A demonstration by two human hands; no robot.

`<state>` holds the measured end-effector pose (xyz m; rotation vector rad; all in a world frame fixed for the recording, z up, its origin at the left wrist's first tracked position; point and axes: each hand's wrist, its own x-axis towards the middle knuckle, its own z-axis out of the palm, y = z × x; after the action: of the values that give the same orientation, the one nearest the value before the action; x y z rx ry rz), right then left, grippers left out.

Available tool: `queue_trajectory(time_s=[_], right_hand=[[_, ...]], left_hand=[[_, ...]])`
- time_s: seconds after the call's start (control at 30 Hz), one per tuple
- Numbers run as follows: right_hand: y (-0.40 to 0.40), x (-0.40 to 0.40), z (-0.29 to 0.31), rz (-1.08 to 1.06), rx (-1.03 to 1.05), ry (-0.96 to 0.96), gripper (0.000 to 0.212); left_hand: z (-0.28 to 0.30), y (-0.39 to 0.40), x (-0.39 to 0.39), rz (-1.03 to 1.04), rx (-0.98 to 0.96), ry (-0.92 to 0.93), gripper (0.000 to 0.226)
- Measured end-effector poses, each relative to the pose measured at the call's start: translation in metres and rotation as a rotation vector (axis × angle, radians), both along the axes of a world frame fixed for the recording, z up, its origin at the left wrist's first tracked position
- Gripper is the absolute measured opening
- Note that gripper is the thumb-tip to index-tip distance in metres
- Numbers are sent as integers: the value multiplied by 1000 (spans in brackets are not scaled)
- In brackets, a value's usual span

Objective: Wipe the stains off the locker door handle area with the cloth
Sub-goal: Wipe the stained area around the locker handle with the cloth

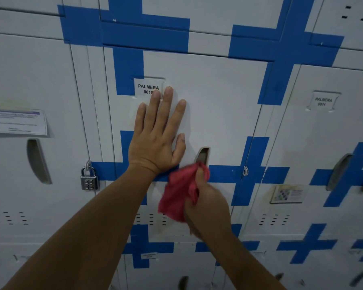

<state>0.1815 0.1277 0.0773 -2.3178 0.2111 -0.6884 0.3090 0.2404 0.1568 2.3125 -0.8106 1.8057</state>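
Note:
A white locker door (218, 105) with blue tape crosses fills the middle of the head view. Its recessed handle slot (203, 154) sits low on the door, and only the slot's upper part shows. My right hand (208, 204) is shut on a bunched red cloth (179, 195), and the cloth's top presses against the lower end of the slot. My left hand (158, 135) lies flat on the door just left of the handle, fingers spread, fingertips over the name label (148, 87).
The locker on the left carries a silver combination padlock (89, 178), a paper notice (17, 122) and its own handle slot (38, 161). The locker on the right has a label (322, 101), a sticker (287, 194) and a handle (340, 171). Vent slits run below.

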Motion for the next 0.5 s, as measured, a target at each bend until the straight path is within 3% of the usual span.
queue_trajectory(time_s=[0.1,0.17,0.23,0.33,0.4,0.5], right_hand=[[4,-10,-14,-66,63,173,41],[4,-3,0,-22,96,136,29],[6,6,25,80,285,-36,19],[7,12,31,117,318,-200,45],[8,5,9,93,196,-112,55],[9,-9,-19,34,200,39,45]], left_hand=[[0,0,0,1,8,3,73],[0,0,0,5,7,0,73],[0,0,0,-6,0,0,73],[0,0,0,-9,-3,-9,71],[0,0,0,-8,-3,-6,72],[-1,0,0,-4,2,-1,73]])
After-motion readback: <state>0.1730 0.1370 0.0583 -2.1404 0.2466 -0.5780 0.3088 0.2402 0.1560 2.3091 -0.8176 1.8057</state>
